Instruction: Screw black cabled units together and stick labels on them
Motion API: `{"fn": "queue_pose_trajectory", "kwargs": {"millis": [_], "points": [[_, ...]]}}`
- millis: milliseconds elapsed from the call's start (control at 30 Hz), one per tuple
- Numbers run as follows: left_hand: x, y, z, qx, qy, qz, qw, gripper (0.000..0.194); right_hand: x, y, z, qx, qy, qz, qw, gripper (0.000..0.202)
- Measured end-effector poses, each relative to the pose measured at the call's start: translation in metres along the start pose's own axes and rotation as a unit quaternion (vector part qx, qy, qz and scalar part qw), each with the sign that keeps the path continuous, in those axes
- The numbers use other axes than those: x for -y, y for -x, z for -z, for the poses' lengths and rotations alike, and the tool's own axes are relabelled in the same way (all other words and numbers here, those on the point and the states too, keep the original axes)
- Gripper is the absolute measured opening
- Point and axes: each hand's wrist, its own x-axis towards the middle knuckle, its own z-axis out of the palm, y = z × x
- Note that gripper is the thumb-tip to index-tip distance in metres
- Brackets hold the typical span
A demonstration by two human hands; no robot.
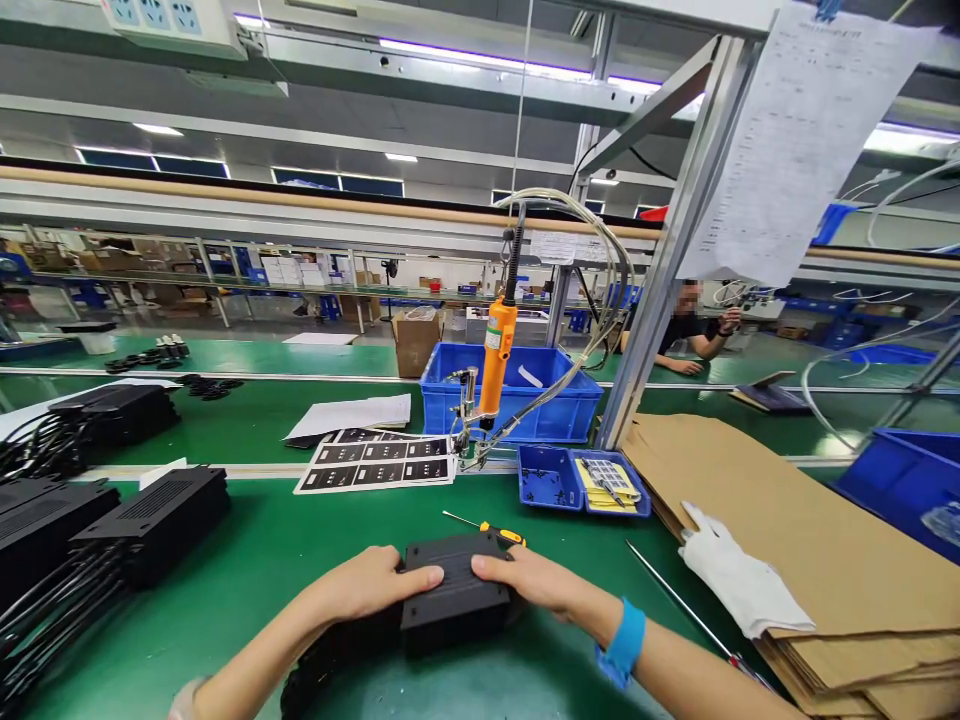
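Observation:
A black box-shaped device (457, 600) rests on the green work surface, with dark cables at its left side. My left hand (371, 585) grips its left end, thumb on the top face. My right hand (532, 580), with a blue band on the wrist, holds the right end, thumb also on top. Just behind the device lies a yellow and black screwdriver (502, 533). An orange electric screwdriver (495, 360) hangs upright beyond it.
Several black devices with cables (154, 520) lie at left. Label sheets (382, 462), a blue tray of small screws (550, 478) and a blue bin (442, 400) stand behind. At right are cardboard sheets (817, 530), a white glove (739, 575) and a long screwdriver (682, 600). A person sits beyond.

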Motion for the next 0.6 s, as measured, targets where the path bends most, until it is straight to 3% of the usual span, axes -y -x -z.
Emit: {"fn": "queue_pose_trajectory", "kwargs": {"millis": [67, 100, 200, 300, 400, 433, 500, 567, 600], "points": [[0.003, -0.007, 0.003, 0.007, -0.004, -0.009, 1.0, 0.078, 0.009, -0.009, 0.006, 0.012, 0.03, -0.036, 0.999, 0.067], [0.003, -0.009, 0.003, -0.022, -0.023, -0.016, 0.999, 0.077, 0.014, -0.012, 0.008, 0.023, 0.051, -0.043, 0.997, 0.068], [0.002, -0.005, -0.003, -0.181, -0.091, -0.064, 0.977, 0.07, 0.024, -0.016, 0.016, 0.024, 0.183, -0.056, 0.981, 0.07], [0.002, 0.003, -0.017, -0.287, -0.109, -0.174, 0.936, 0.041, 0.026, -0.013, 0.025, -0.054, 0.402, -0.007, 0.914, 0.074], [0.008, 0.01, -0.035, -0.366, -0.162, -0.318, 0.86, 0.03, 0.015, -0.012, 0.033, -0.159, 0.524, 0.097, 0.831, 0.064], [0.011, 0.011, -0.042, -0.371, -0.192, -0.353, 0.837, 0.034, 0.009, -0.012, 0.034, -0.176, 0.537, 0.117, 0.817, 0.053], [0.017, 0.011, -0.055, -0.355, -0.261, -0.373, 0.816, 0.071, -0.004, -0.013, 0.035, -0.18, 0.553, 0.124, 0.804, 0.03], [0.02, 0.01, -0.066, -0.342, -0.321, -0.348, 0.812, 0.105, -0.017, -0.012, 0.035, -0.174, 0.57, 0.115, 0.795, 0.033], [0.022, 0.008, -0.07, -0.339, -0.341, -0.333, 0.811, 0.111, -0.023, -0.009, 0.035, -0.176, 0.575, 0.105, 0.792, 0.034]]}}
